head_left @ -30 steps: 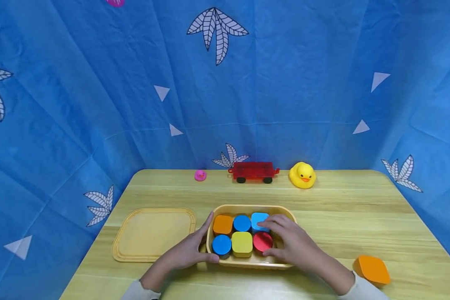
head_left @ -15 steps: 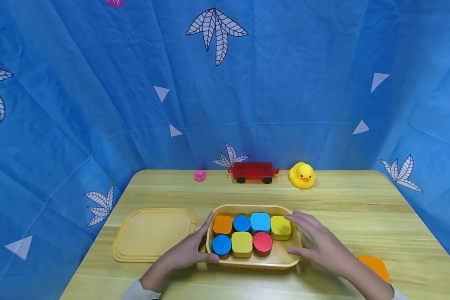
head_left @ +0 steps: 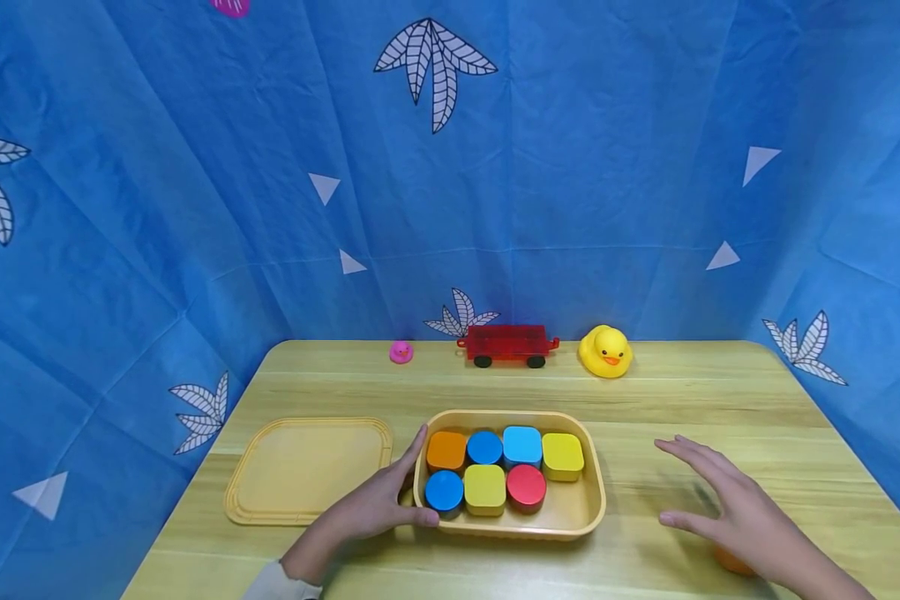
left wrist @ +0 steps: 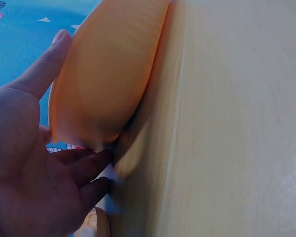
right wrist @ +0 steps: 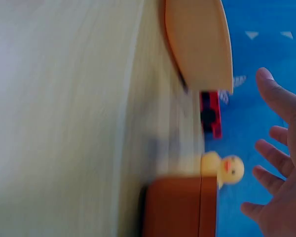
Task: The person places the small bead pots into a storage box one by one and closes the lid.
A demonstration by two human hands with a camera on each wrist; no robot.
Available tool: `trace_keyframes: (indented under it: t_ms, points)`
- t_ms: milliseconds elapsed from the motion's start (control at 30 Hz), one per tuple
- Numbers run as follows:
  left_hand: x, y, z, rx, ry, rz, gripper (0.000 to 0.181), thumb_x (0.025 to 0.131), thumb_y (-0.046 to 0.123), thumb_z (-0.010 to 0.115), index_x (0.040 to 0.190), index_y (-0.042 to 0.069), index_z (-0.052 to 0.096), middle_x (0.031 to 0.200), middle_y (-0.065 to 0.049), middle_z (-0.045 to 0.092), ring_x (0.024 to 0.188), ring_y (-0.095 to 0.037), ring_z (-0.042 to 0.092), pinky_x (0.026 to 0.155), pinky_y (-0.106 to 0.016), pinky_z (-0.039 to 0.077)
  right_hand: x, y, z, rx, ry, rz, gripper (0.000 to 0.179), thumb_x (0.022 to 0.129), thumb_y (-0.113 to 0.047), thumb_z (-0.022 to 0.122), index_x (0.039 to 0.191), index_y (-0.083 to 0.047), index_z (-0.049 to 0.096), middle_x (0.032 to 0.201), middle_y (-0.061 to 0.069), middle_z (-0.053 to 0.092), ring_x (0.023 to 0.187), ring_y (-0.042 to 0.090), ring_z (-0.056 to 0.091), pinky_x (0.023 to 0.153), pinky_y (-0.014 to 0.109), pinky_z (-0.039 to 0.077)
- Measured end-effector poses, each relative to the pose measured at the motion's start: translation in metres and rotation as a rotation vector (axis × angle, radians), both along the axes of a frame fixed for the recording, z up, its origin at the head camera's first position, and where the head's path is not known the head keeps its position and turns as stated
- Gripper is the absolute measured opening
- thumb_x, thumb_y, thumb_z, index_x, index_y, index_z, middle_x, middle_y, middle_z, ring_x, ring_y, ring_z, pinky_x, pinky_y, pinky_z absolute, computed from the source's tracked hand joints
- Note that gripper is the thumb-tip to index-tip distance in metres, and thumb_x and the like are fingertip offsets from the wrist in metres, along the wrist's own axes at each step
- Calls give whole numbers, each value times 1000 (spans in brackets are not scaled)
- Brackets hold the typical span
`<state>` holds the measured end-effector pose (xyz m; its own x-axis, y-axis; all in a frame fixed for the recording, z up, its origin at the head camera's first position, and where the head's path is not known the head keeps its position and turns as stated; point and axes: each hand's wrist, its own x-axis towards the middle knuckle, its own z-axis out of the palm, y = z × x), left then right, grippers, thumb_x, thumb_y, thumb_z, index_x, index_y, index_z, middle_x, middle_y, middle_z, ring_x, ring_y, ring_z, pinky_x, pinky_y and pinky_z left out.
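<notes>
My left hand (head_left: 378,500) holds the left end of a pale yellow plastic container (head_left: 588,525), thumb at the near corner and index finger at the far one. In the left wrist view the thumb lies against the container's side (left wrist: 108,69). Inside are several blocks: an orange square (head_left: 446,451), blue rounds (head_left: 444,490), a light-blue square (head_left: 522,445), yellow squares (head_left: 562,456) and a red round (head_left: 527,487). My right hand (head_left: 735,508), fingers spread and holding nothing, hovers right of the container. Below it, an orange block (right wrist: 177,207) is mostly hidden in the head view.
A flat pale yellow lid (head_left: 307,471) lies left of the container. Along the table's back edge stand a small pink duck (head_left: 401,352), a red toy wagon (head_left: 507,343) and a yellow duck (head_left: 605,352). Blue patterned cloth (head_left: 570,167) hangs behind.
My right hand has left the container and moved right, over the orange block. A yellow square block at the container's back right, hidden at first, now shows. The left hand stays put.
</notes>
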<state>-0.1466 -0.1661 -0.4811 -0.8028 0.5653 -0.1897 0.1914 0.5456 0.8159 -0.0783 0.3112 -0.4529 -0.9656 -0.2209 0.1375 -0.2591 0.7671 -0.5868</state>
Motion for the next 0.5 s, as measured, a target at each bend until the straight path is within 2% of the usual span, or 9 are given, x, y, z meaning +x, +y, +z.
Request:
trace_keyframes:
  t_ms: [100, 233, 400, 500]
  points:
    - [0, 0, 0, -2, 4, -2, 115, 90, 48, 77, 166, 31, -8, 173, -9, 8, 157, -35, 19, 124, -58, 22, 5, 16, -5, 25, -74, -41, 86, 84, -45, 84, 155, -18, 44, 155, 29, 40, 134, 55, 42, 89, 78, 44]
    - [1, 0, 1, -7, 4, 0, 115, 90, 48, 77, 166, 31, -7, 173, -8, 7, 157, -34, 19, 124, -57, 22, 9, 39, -13, 62, -169, -49, 88, 87, -46, 81, 156, -12, 39, 154, 30, 38, 131, 57, 41, 85, 78, 45]
    - [1, 0, 1, -12, 9, 0, 115, 90, 50, 76, 166, 33, -8, 174, -7, 7, 157, -35, 20, 123, -59, 24, 12, 62, -23, 115, -285, -6, 89, 90, -40, 80, 156, 0, 35, 149, 37, 39, 124, 57, 47, 83, 72, 49]
    - [1, -1, 1, -12, 7, 1, 115, 90, 50, 76, 166, 34, -8, 174, -7, 7, 157, -34, 19, 123, -58, 24, 14, 72, -27, 90, -355, 26, 91, 90, -37, 79, 156, 4, 32, 148, 40, 38, 123, 56, 49, 85, 69, 50]
